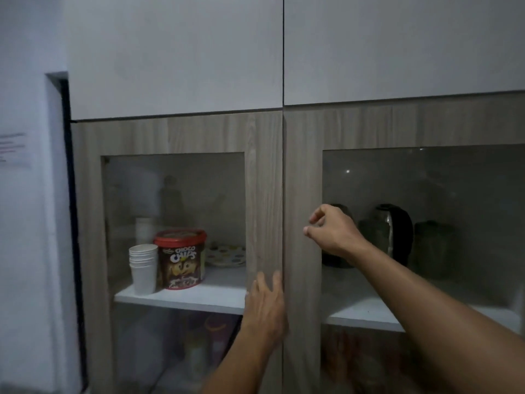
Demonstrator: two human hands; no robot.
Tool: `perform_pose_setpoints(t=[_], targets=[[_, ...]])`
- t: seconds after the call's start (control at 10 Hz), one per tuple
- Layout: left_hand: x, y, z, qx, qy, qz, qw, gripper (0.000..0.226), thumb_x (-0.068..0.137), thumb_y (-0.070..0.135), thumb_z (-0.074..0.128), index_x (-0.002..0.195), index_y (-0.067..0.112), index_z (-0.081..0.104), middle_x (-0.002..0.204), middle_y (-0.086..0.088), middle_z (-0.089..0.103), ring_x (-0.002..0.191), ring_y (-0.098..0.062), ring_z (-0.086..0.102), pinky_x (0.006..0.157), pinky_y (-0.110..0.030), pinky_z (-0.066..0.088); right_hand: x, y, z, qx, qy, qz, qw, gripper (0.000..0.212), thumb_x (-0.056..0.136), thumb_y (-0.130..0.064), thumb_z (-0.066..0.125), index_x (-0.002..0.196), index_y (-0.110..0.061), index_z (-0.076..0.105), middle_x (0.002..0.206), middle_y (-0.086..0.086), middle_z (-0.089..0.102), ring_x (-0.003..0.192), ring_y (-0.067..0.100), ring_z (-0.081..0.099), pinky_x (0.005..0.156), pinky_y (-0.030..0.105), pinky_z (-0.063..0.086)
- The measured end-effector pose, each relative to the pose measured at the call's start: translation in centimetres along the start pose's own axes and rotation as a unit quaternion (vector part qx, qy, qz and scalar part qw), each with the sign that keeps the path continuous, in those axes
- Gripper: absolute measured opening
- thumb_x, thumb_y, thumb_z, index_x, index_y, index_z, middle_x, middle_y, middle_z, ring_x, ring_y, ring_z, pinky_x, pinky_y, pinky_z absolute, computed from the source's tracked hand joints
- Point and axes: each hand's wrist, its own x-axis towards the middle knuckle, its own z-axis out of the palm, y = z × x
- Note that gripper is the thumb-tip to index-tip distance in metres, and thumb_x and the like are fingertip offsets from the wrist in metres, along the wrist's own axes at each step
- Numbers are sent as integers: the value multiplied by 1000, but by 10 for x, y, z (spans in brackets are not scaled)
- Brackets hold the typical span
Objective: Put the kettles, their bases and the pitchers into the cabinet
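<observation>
The wooden cabinet (pixel 264 172) has two glass-paned doors, both closed. Behind the right pane, a black-and-steel kettle (pixel 395 231) stands on the white shelf (pixel 366 311), with a dark pitcher (pixel 433 245) to its right and another dark kettle (pixel 338 258) partly hidden behind my right hand. My left hand (pixel 265 305) lies flat with fingers apart on the left door's inner edge. My right hand (pixel 331 230) hovers at the right door's frame, fingers loosely curled, holding nothing.
Behind the left pane stand a stack of white paper cups (pixel 143 267), a red-lidded Choco Chips tub (pixel 180 258) and a dotted plate (pixel 225 255). White upper cabinet doors (pixel 176 55) sit above. A white wall (pixel 25 194) is on the left.
</observation>
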Motion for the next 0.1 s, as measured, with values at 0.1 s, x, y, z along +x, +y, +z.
perform_pose_setpoints(t=[0.1], targets=[[-50, -20, 15, -16, -27, 4, 999, 53, 89, -1, 47, 139, 11, 33, 145, -17, 27, 133, -36, 41, 108, -46, 40, -34, -20, -21, 139, 14, -6, 990, 10, 89, -16, 70, 84, -20, 62, 92, 7, 69, 89, 23, 68, 69, 35, 53]])
